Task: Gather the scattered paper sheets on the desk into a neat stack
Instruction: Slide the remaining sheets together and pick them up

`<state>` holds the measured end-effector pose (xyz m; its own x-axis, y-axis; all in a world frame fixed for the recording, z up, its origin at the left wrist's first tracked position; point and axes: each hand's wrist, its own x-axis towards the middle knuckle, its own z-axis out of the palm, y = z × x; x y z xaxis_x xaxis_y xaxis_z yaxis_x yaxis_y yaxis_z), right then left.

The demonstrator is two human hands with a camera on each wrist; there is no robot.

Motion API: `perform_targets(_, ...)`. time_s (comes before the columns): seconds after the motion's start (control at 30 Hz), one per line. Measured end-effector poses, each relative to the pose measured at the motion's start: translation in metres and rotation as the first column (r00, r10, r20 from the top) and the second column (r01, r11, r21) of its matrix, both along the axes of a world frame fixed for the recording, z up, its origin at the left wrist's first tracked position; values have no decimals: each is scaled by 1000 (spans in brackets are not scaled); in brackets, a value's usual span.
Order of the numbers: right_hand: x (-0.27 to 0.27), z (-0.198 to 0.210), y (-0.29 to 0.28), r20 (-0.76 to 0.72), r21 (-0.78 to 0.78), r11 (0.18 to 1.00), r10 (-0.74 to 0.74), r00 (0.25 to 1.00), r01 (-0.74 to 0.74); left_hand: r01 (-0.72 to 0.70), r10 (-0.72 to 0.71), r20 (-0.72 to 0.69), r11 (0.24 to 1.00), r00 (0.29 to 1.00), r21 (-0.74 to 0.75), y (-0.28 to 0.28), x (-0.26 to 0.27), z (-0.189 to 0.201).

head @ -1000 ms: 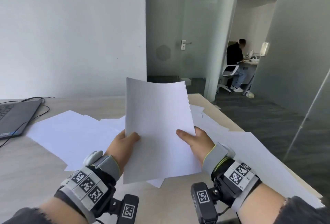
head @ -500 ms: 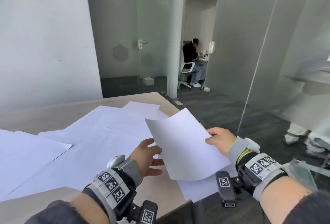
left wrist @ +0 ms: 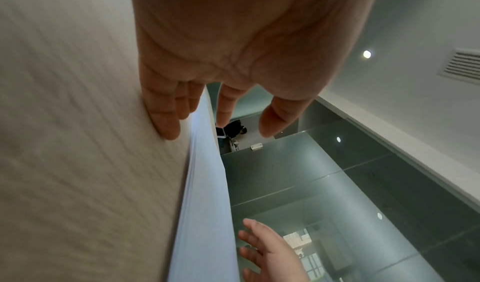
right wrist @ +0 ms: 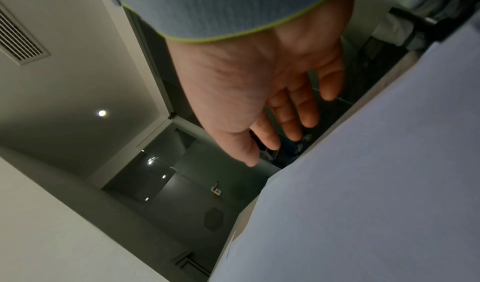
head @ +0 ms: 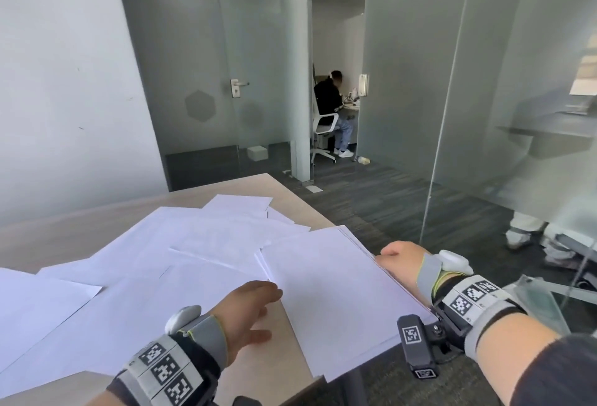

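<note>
Paper stack (head: 326, 302) on counter (head: 268, 360) corner: my left hand (head: 247, 315) and right hand (head: 399, 263) flank it, fingers (left wrist: 166, 112) loosely spread, gripping nothing.

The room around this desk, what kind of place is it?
Most likely an office: frosted glass partitions, a person seated in a swivel chair at a workstation, and paper sheets spread over a wooden desk.

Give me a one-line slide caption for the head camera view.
Both open hands, left hand and right hand, flank a white paper stack at the light wooden desk corner.
</note>
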<state>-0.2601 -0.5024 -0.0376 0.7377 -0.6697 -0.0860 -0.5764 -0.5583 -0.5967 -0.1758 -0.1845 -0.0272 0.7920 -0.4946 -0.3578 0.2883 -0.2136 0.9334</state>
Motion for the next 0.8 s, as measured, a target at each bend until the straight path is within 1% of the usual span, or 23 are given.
perform_targets(0.07, 5, -1, 1, -3, -2, 1000, 8, 1000, -8, -23, 20, -50, 999, 999, -49, -4, -2, -1)
perform_targets(0.13, 12, -6, -1, -39, 10, 999, 41, 998, -41, -38, 33, -79, 996, 996, -75, -10, -3, 0)
perform_targets(0.2, 18, -8, -1, -74, 9, 998, 67, 995, -66, -34, 24, -101, 995, 995, -95, -15, -4, -1)
perform_targets(0.37, 18, -6, 8, -104, -11, 994, 106, 989, -107, -2, -13, -130, 994, 991, -113, -22, -5, 1)
perform_targets(0.5, 21, -3, 11, -111, -13, 994, 103, 988, -105, -27, 10, -146, 993, 989, -117, -15, -2, 4)
perform_targets(0.57, 24, 2, 19, -97, -14, 993, 114, 989, -116, -42, 19, -155, 988, 988, -147, -3, 3, 4)
perform_targets(0.63, 27, 10, 31, -65, -54, 989, 137, 988, -140, -70, 43, -145, 980, 989, -185, 10, 10, 4)
perform_targets(0.7, 36, 18, 53, -38, -105, 973, 201, 979, -203, -127, 99, -135, 968, 986, -218, 29, 20, 5)
perform_targets(0.8, 52, 27, 94, -21, -102, 931, 350, 937, -350, -233, 198, -150, 935, 969, -268, 58, 40, 5)
